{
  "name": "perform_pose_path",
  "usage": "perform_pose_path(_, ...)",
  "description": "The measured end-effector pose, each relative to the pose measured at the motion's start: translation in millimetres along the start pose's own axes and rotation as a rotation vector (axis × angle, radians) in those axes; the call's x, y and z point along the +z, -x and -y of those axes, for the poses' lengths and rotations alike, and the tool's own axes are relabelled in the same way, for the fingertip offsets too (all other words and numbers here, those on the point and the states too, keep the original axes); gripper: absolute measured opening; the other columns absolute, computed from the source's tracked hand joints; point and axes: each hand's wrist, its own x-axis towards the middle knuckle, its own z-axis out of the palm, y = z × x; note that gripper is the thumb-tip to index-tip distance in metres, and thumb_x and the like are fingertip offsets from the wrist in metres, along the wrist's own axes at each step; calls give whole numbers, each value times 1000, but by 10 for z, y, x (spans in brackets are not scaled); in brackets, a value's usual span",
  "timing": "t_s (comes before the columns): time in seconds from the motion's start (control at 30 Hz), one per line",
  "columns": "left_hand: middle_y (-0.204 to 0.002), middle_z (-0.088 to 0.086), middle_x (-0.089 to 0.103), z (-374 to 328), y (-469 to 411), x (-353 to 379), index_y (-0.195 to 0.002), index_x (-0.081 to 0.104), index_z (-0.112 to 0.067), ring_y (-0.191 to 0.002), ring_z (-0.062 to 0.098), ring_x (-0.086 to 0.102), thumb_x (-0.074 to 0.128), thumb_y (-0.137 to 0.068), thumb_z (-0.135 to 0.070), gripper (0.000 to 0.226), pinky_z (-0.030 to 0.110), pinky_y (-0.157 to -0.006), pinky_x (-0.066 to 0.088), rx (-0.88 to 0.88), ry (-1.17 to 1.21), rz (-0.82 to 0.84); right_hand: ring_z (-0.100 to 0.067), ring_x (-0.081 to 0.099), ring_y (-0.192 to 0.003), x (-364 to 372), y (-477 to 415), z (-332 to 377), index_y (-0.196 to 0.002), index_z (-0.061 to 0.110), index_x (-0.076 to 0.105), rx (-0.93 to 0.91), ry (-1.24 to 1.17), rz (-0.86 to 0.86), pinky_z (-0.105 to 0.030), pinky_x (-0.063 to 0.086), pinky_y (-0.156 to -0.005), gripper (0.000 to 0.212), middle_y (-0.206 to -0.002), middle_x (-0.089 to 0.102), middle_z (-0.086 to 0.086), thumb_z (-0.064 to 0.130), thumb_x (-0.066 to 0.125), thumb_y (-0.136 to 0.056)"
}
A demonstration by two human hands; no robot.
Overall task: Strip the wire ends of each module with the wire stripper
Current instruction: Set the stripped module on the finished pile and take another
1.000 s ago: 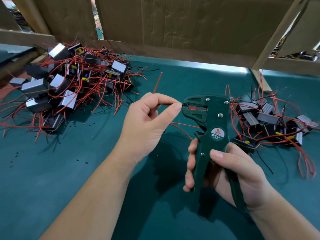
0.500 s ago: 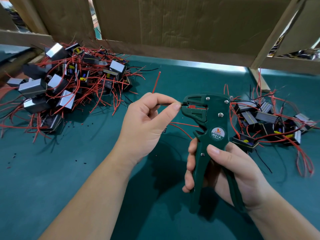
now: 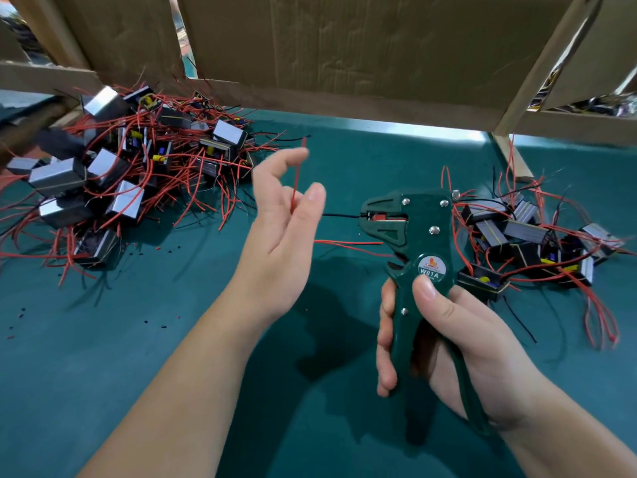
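My right hand (image 3: 444, 339) grips the handles of the green wire stripper (image 3: 418, 236), which stands upright over the mat. A thin black wire (image 3: 339, 215) sticks out of its jaws to the left. My left hand (image 3: 281, 232) hovers just left of that wire with its fingers spread and relaxed, holding nothing. A single red wire (image 3: 297, 174) rises in front of its palm, between finger and thumb. Two more red wires (image 3: 348, 243) run from the hand towards the stripper. The module they belong to is hidden.
A big heap of modules with red wires (image 3: 138, 167) lies at the back left of the green mat (image 3: 138, 374), and a smaller heap (image 3: 517, 236) lies right of the stripper. Cardboard walls (image 3: 344, 56) and a wooden strut (image 3: 510, 157) close the back. Insulation bits (image 3: 162, 326) dot the mat.
My left hand has let go of the black wire it was pinching at the jaws and has opened. The stripper and my right hand stay in place.
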Motion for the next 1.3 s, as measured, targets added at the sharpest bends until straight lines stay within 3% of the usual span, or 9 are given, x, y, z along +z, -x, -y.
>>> perform_pose_path(0.17, -68, -9, 38, 70, -93, -5, -109, 49, -38, -56, 4, 33, 27, -78, -66, 47, 20, -58, 31, -318, 125, 5, -26, 52, -44, 3, -73, 5, -77, 11, 63, -35, -88, -82, -37, 48, -46, 56, -66, 54, -13, 55, 86, -51)
perform_pose_path(0.3, -71, -7, 34, 31, -54, 28, -98, 60, -30, -56, 2, 31, 16, -81, -65, 58, 10, -51, 31, -307, 65, -1, -35, 61, -68, -67, -102, 77, -94, 7, 67, -28, -293, -19, -49, 54, -69, 48, -93, 63, -20, 46, 74, -68)
perform_pose_path(0.5, -58, 2, 47, -125, 23, 52, -61, 51, -8, -62, 14, 34, 15, -93, -45, 61, 26, -64, 33, -162, 379, 180, -34, 63, -73, -73, -94, 71, -127, 6, 59, 187, -443, 158, -47, 53, -75, 72, -133, 50, -31, 47, 75, -69)
perform_pose_path(0.67, -65, -3, 56, -141, 185, 177, -50, 43, -14, -57, 39, 44, 50, -79, -25, 32, 45, -60, 41, -165, 490, 442, -33, 61, -78, -78, -129, 55, -137, 5, 48, 97, -456, 244, -50, 52, -80, 77, -116, 59, -18, 45, 72, -76)
perform_pose_path(0.8, -62, -8, 56, -93, 180, 165, -49, 39, -14, -54, 15, 50, 49, -71, -16, 24, 36, -64, 40, -108, 468, 529, -31, 61, -77, -146, -151, 96, -135, 2, 50, 109, -397, 186, -48, 53, -79, 80, -113, 59, -16, 44, 75, -72)
perform_pose_path(0.93, -58, -4, 38, -96, 200, 140, -45, 37, -9, -54, 13, 41, 52, -65, -16, 25, 23, -54, 37, -39, 387, 530, -32, 61, -80, -136, -152, 59, -120, 7, 63, 141, -304, 249, -48, 51, -80, 56, -103, 63, -19, 41, 70, -76)
perform_pose_path(1.1, -52, 6, 46, -104, 211, 174, -48, 49, -11, -61, 17, 43, 49, -66, -21, 21, 37, -69, 39, -9, 269, 630, -33, 61, -84, -145, -151, 71, -126, 6, 59, 74, -335, 199, -47, 53, -78, 66, -101, 63, -19, 34, 77, -69)
perform_pose_path(1.2, -59, 11, 50, -118, 197, 170, -60, 59, -9, -66, 13, 50, 48, -75, -20, 21, 41, -78, 45, 12, 262, 508, -32, 61, -77, -118, -171, 52, -126, 4, 56, -64, -221, 33, -46, 53, -72, 67, -97, 62, -19, 21, 78, -65)
perform_pose_path(1.3, -77, 0, 61, -66, 67, 71, -67, 64, -18, -81, 8, 57, 54, -77, -19, 14, 19, -80, 41, -46, 65, 56, -34, 65, -74, -152, -170, 74, -113, 5, 55, -332, -21, -278, -50, 55, -71, 44, -84, 64, -18, 8, 66, -71)
